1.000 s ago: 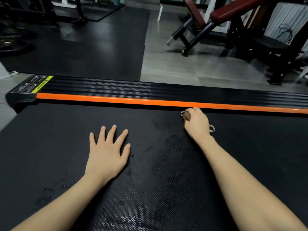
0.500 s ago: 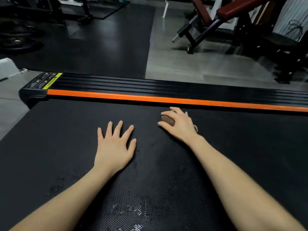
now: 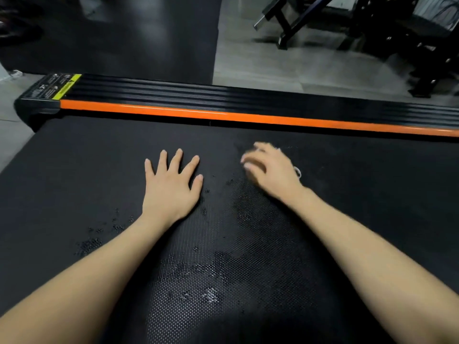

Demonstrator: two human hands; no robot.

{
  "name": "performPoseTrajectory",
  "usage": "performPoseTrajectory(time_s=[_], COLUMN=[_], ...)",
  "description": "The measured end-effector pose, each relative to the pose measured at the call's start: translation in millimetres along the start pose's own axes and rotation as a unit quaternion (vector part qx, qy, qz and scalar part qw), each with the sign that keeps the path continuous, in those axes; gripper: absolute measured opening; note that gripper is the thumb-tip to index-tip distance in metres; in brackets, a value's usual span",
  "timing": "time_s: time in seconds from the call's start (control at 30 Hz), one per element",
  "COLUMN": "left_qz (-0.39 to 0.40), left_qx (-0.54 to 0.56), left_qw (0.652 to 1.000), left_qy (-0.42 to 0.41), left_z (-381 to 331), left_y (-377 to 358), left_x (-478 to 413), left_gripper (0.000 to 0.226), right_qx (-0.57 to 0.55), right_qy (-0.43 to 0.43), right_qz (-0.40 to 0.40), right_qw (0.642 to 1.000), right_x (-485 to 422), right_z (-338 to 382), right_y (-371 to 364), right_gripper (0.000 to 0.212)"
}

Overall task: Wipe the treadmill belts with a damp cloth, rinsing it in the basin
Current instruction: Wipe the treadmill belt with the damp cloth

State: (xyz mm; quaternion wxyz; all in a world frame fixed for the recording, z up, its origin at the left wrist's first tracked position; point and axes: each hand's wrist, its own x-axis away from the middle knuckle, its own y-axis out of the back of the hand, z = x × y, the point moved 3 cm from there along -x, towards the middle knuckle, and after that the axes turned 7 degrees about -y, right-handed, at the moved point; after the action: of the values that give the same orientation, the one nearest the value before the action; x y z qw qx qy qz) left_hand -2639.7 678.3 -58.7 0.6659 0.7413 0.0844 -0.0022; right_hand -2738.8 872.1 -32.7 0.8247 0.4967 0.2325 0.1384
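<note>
We bunch the soft, limp cloth (image 3: 298,172) under the curled right hand (image 3: 270,173) — left hand (image 3: 171,188) lies flat, empty, on the belt (image 3: 74,170).

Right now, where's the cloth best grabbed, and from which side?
Probably by the pale loop of the cloth at the outer edge of the right hand. It is the only part showing; the rest is hidden under blurred, curled fingers. Come from the right, low along the treadmill belt, and pinch it.

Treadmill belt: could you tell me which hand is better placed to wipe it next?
Likely right. The right hand curls over the cloth, only a pale edge showing; the left hand lies flat on the belt, empty.
</note>
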Motion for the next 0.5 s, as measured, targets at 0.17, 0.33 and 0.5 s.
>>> performPoseTrajectory(time_s=[0.17, 0.33, 0.5], left_qz=[0.006, 0.009, 0.032], left_qx=[-0.007, -0.007, 0.009], left_qw=[1.0, 1.0, 0.999], left_qy=[0.001, 0.0, 0.001], left_z=[0, -1, 0], left_y=[0, 3, 8], left_x=[-2, 0, 0], left_gripper=[0.053, 0.053, 0.053], right_qx=[-0.025, -0.096, -0.059], right_qy=[-0.107, 0.054, 0.12], right_qz=[-0.047, 0.06, 0.081], right_qw=[0.993, 0.992, 0.988], right_x=[-4, 155, 184], right_z=[9, 84, 88], right_y=[-12, 5, 4], right_gripper=[0.023, 0.025, 0.029])
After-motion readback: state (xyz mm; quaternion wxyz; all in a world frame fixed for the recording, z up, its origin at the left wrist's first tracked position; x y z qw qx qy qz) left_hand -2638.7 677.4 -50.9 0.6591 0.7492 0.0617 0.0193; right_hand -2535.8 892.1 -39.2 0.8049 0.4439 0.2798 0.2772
